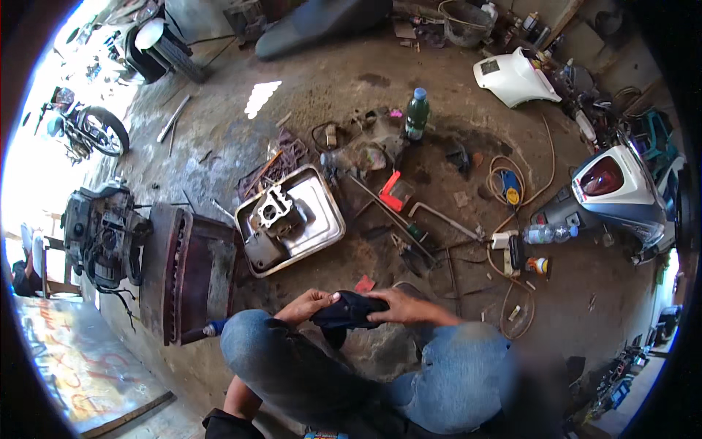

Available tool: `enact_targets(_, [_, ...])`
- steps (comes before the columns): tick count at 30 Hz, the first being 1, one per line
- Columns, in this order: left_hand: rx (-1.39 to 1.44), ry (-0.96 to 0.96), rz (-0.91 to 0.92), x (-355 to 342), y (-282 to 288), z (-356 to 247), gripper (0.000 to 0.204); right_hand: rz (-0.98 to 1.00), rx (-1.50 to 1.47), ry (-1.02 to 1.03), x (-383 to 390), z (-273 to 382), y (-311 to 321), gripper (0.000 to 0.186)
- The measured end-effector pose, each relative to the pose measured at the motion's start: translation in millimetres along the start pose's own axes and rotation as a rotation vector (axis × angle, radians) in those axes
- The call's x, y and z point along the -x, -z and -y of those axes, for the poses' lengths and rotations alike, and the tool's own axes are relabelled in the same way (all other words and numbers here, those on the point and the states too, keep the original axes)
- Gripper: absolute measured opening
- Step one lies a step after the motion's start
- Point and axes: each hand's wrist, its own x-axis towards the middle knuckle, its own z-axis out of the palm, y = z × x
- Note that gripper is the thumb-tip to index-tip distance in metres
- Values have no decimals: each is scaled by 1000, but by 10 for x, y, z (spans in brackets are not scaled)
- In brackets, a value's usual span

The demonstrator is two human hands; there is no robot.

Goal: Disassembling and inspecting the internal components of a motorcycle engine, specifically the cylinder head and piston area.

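Note:
My left hand (311, 306) and my right hand (395, 307) both grip a bundled black cloth (345, 310) between my denim-covered knees, with something dark hanging below it. What, if anything, lies inside the bundle is hidden. Just beyond my hands is a small red piece (365, 284) on the floor. A steel tray (322, 215) holds a pale metal gasket-like part (273, 206) and a dark metal cover (265, 250). To its right lie a red-orange tool (390, 196), long rods and a bent metal bar (446, 219).
An engine (102, 234) sits beside a rusty metal box (161, 278) at left. Motorbikes (102, 132) stand upper left; a scooter body (614, 197) is at right. Green (416, 117) and clear bottles (550, 234), cords (501, 168), a bucket (466, 22) and a white panel (512, 77) surround the work area.

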Motion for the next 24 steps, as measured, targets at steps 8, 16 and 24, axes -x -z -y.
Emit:
enact_targets(8, [562,-72,-151,54,178,342,42,228,-246,-217,-316,-187,10,70])
enact_targets(16, [412,-201,-636,723,-127,513,36,378,-613,-226,-1138,-380,-17,41])
enact_targets(24, [248,149,-888,1511,-1211,358,40,863,-247,111,-1442,-262,28,39])
